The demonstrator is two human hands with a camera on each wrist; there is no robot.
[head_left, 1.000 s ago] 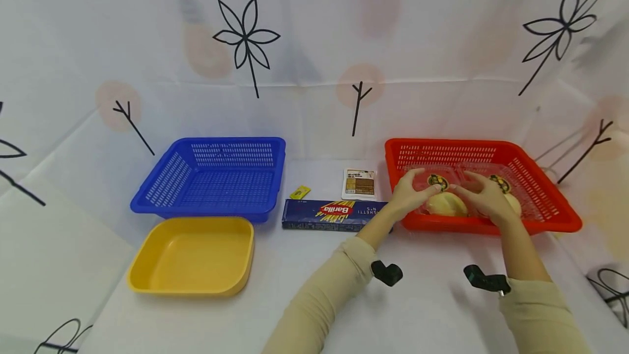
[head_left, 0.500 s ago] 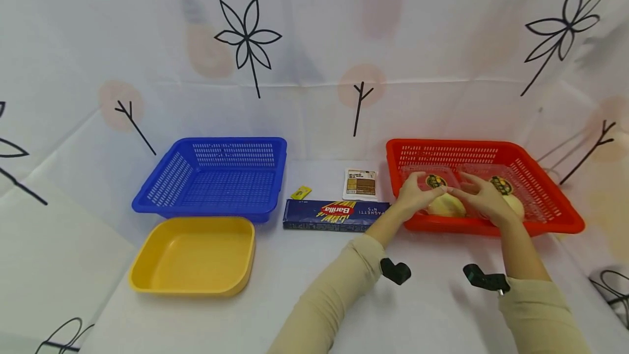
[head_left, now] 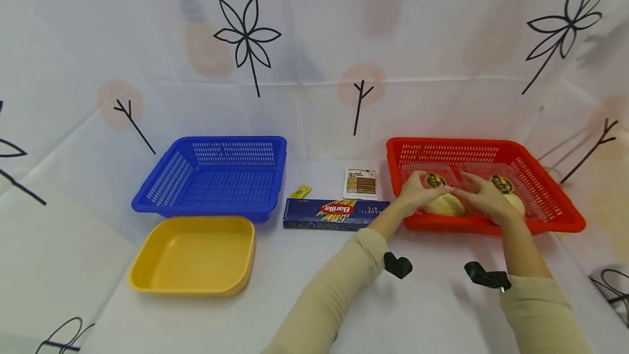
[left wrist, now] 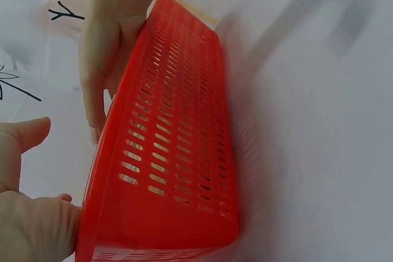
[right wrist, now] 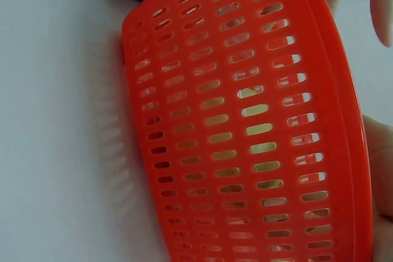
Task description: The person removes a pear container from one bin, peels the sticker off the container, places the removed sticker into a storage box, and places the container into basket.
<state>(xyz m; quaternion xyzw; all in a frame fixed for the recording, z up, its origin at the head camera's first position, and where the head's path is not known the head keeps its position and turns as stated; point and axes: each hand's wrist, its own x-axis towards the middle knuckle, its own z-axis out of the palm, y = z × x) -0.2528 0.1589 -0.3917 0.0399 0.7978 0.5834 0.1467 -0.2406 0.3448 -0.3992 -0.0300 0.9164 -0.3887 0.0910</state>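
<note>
Two clear plastic packs lie side by side in the red basket [head_left: 491,225], each with a dark round label and a pale yellow, rounded food inside. My left hand [head_left: 413,195] holds the left side of the nearer-to-centre pack [head_left: 435,180]. My right hand [head_left: 491,201] reaches down between that pack and the second pack [head_left: 502,183], gripping the first one's right side. Above the pack, the thumbs meet. In both wrist views the basket wall [left wrist: 166,145] hides the pack and most fingertips.
Left of the red basket lie a blue spaghetti box [head_left: 329,214], a white and brown packet [head_left: 360,183] and a small yellow sachet [head_left: 301,192]. A blue basket [head_left: 226,179] and a yellow tub [head_left: 191,255] stand farther left. Patterned cloth hangs behind.
My thumbs have come together above the left pack, which has shifted slightly left within the red basket. Over the last half second the hands have hardly moved.
</note>
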